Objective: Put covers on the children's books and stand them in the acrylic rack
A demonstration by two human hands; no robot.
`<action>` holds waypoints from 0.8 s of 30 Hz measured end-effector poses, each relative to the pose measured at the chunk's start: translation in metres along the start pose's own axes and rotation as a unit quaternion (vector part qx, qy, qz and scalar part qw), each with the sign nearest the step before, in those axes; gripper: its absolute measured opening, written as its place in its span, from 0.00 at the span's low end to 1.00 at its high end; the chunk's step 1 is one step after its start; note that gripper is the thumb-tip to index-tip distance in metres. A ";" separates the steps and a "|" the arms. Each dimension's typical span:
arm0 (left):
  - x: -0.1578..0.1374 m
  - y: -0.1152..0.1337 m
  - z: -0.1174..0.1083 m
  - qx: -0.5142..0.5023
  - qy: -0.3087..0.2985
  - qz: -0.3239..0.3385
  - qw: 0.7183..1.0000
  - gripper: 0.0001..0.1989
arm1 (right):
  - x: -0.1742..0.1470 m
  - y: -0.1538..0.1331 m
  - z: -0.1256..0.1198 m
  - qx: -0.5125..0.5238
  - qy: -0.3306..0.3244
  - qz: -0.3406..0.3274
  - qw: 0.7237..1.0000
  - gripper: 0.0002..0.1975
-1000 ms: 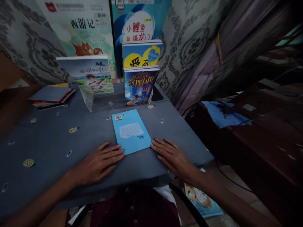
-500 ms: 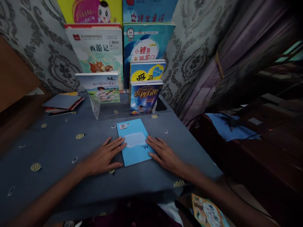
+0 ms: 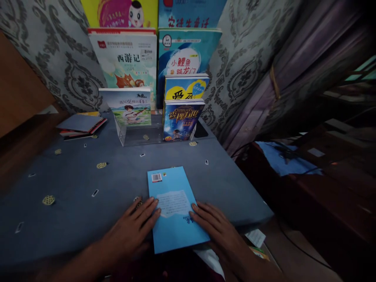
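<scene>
A light blue book (image 3: 172, 231) lies back cover up at the table's near edge, its lower end reaching past that edge. It carries a barcode at the far left corner and a pale text panel. My left hand (image 3: 132, 227) holds its left side, fingertips on the cover and thumb low beside the edge. On the other side, my right hand (image 3: 220, 225) has its fingers over the right edge; its thumb is hidden.
Ahead stands a clear tiered rack (image 3: 138, 135) with several upright books, including a dark blue one (image 3: 182, 121) and a white one (image 3: 132, 111). A small book stack (image 3: 80, 125) lies at the left. A black phone (image 3: 201, 129) rests right of the rack.
Both hands have drawn the blue book towards me, from mid-table to the near edge. My thumbs have gone from lying on the table or cover to lower beside or under the book.
</scene>
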State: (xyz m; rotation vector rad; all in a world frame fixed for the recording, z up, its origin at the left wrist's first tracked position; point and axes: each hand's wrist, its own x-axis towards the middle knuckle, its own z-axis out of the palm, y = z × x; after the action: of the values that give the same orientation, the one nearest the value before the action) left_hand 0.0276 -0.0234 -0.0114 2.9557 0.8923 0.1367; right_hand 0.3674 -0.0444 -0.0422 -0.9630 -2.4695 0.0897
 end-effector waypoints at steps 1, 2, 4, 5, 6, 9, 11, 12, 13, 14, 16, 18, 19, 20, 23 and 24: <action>0.000 0.003 0.003 0.022 0.021 0.001 1.000 0.42 | -0.001 0.000 0.001 0.008 0.014 0.000 1.000 0.31; 0.001 0.004 0.005 0.039 0.044 0.006 0.998 0.40 | 0.000 0.000 0.000 0.020 0.020 -0.003 1.000 0.31; 0.003 0.003 0.004 0.057 0.084 0.020 0.995 0.37 | 0.008 0.002 -0.009 0.053 0.032 -0.017 0.998 0.29; 0.004 0.001 -0.001 0.055 0.102 0.029 0.993 0.36 | 0.014 0.004 -0.016 0.073 0.045 -0.023 0.996 0.28; 0.005 -0.002 -0.007 0.045 0.118 0.033 0.991 0.35 | 0.021 0.005 -0.024 0.093 0.066 -0.027 0.993 0.26; 0.012 -0.015 -0.034 -0.032 0.176 0.011 0.984 0.29 | 0.044 0.013 -0.046 0.151 0.100 -0.014 0.983 0.22; 0.022 -0.024 -0.051 -0.111 0.223 -0.018 0.968 0.23 | 0.059 0.021 -0.050 0.174 0.112 0.026 0.978 0.20; 0.028 -0.029 -0.058 -0.150 0.246 -0.030 0.957 0.20 | 0.067 0.026 -0.049 0.184 0.117 0.054 0.974 0.19; 0.035 -0.033 -0.063 -0.186 0.262 -0.048 0.946 0.18 | 0.076 0.031 -0.045 0.197 0.118 0.081 0.970 0.17; 0.043 -0.038 -0.067 -0.217 0.274 -0.067 0.934 0.16 | 0.084 0.037 -0.040 0.212 0.118 0.108 0.964 0.16; 0.061 -0.047 -0.071 -0.262 0.299 -0.120 0.910 0.15 | 0.101 0.047 -0.029 0.240 0.126 0.154 0.950 0.15; 0.078 -0.057 -0.073 -0.310 0.333 -0.172 0.874 0.16 | 0.117 0.054 -0.023 0.261 0.157 0.195 0.933 0.15; 0.085 -0.062 -0.073 -0.341 0.348 -0.191 0.852 0.15 | 0.125 0.057 -0.023 0.274 0.169 0.209 0.923 0.15; 0.092 -0.067 -0.072 -0.378 0.359 -0.202 0.829 0.14 | 0.132 0.059 -0.025 0.289 0.181 0.220 0.914 0.15; 0.107 -0.083 -0.065 -0.489 0.351 -0.223 0.767 0.16 | 0.147 0.063 -0.034 0.339 0.185 0.250 0.888 0.16; 0.110 -0.087 -0.060 -0.520 0.336 -0.233 0.751 0.19 | 0.150 0.065 -0.036 0.357 0.176 0.264 0.879 0.18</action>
State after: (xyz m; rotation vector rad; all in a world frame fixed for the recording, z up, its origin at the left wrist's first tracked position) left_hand 0.0652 0.1114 0.0491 1.5533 1.0598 1.2433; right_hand 0.3295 0.0984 0.0363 -1.1349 -1.5709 0.8578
